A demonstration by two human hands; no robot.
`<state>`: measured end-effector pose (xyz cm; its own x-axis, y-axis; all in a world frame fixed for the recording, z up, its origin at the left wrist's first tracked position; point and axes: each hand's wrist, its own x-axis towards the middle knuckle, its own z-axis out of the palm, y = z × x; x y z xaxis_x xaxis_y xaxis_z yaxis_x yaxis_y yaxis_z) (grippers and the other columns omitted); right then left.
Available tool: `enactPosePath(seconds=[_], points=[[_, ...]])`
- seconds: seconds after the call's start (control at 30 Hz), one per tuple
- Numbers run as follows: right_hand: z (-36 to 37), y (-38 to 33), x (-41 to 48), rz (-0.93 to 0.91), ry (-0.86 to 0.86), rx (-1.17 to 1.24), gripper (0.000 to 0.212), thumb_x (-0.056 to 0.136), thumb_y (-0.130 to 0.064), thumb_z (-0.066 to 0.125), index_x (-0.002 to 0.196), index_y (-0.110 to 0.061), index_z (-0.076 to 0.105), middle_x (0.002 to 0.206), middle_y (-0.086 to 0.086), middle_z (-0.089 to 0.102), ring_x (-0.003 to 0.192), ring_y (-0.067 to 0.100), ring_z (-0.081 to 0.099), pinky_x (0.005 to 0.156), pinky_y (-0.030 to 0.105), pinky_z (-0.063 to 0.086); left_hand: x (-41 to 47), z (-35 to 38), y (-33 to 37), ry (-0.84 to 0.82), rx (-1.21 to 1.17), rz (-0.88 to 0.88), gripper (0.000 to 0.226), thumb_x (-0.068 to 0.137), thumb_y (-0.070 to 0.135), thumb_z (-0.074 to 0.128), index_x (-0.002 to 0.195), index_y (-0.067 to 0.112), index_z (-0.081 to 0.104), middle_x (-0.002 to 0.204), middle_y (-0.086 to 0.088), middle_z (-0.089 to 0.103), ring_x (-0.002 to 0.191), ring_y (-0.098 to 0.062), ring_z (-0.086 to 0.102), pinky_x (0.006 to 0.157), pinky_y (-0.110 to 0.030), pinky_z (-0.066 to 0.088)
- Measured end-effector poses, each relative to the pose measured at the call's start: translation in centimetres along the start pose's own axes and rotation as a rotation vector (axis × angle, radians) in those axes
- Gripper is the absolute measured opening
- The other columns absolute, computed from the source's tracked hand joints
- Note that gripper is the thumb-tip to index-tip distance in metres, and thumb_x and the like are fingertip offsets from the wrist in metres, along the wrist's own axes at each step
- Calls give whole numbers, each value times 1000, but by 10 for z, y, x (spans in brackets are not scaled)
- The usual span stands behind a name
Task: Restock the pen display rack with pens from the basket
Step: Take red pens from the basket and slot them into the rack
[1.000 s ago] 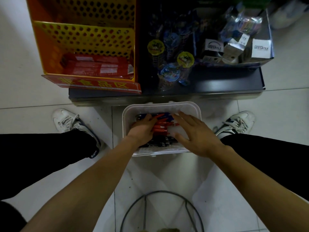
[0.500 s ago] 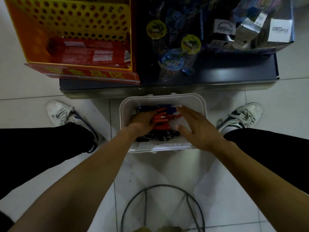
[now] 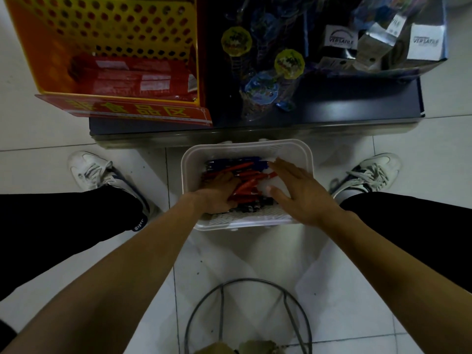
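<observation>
A white plastic basket [image 3: 305, 154] sits on the floor between my feet, holding several red, blue and black pens [image 3: 245, 175]. My left hand [image 3: 219, 194] is down in the basket's left side, fingers curled around a bunch of red pens. My right hand [image 3: 301, 190] lies over the basket's right side with straight fingers, the fingertips touching the pen ends. The dark display shelf [image 3: 332, 98] stands just beyond the basket; no pen rack is plainly visible.
A yellow perforated rack [image 3: 107, 29] with red packets and a red sign stands at the far left. Packaged toys [image 3: 260, 88] and white boxes [image 3: 424, 42] fill the dark shelf. My white shoes [image 3: 89, 169] flank the basket. A wire ring [image 3: 245, 279] lies near me.
The view has tilted downward a little. My left hand has pushed deeper among the red pens, and my right hand stays flat at their ends.
</observation>
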<state>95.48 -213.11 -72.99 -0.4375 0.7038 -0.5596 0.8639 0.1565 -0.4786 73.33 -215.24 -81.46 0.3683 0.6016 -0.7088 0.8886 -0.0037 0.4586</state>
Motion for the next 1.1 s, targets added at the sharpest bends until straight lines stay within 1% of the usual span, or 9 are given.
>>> enactPosePath(seconds=[0.2,0.33,0.47,0.57,0.67,0.77,0.9,1.03,1.1], points=[[2,0,2,15,-8,-23,61,100,-47,40,154,-24,23,162,0,22,146,19,25,116,29,19,9,-1,4,24,-2,-20,44,83,31,68,124,27,51,115,1,60,108,-21,57,99,-32,45],[3,0,4,8,-8,-20,61,100,-47,41,153,-23,24,161,1,22,146,20,24,117,31,19,12,-1,12,66,155,-23,65,80,42,69,137,25,44,144,0,39,132,-24,38,112,-37,28],[2,-1,3,2,-20,-48,61,100,-46,41,154,-22,24,162,2,21,146,20,23,117,30,18,15,-4,23,123,171,-54,69,85,17,68,145,19,33,149,-5,36,135,-26,37,115,-36,27],[1,-1,2,10,-25,-31,60,99,-46,42,153,-22,26,162,1,21,145,22,26,117,33,22,18,-6,22,186,98,-102,57,88,6,61,140,17,41,141,-9,48,129,-28,47,110,-35,34],[-1,-1,1,13,-19,-4,59,99,-46,43,151,-22,30,160,2,24,142,24,31,114,37,29,12,-8,17,206,-29,-103,45,91,8,57,135,18,48,130,-9,58,120,-28,54,104,-32,39],[-3,-3,1,21,-2,12,59,98,-45,44,150,-22,30,157,2,28,137,26,37,108,39,38,5,-12,13,274,-149,-92,45,93,16,57,136,19,44,127,-10,59,115,-29,57,99,-34,42],[-4,-5,1,27,1,16,57,98,-42,46,150,-22,30,157,1,28,137,26,38,107,41,41,6,-10,13,424,-195,-85,63,92,23,60,146,21,29,138,-9,51,118,-29,55,102,-38,41],[-4,-4,2,22,17,36,56,98,-40,46,149,-23,31,156,0,29,133,27,41,103,42,44,13,0,14,407,-55,-133,55,92,17,59,141,18,34,152,-9,29,108,-32,59,93,-42,47],[-1,-3,3,29,17,38,56,98,-40,47,149,-23,31,156,0,28,132,27,41,103,41,44,16,3,14,398,-84,-194,58,92,15,58,143,19,31,152,-8,29,110,-33,58,91,-43,47]])
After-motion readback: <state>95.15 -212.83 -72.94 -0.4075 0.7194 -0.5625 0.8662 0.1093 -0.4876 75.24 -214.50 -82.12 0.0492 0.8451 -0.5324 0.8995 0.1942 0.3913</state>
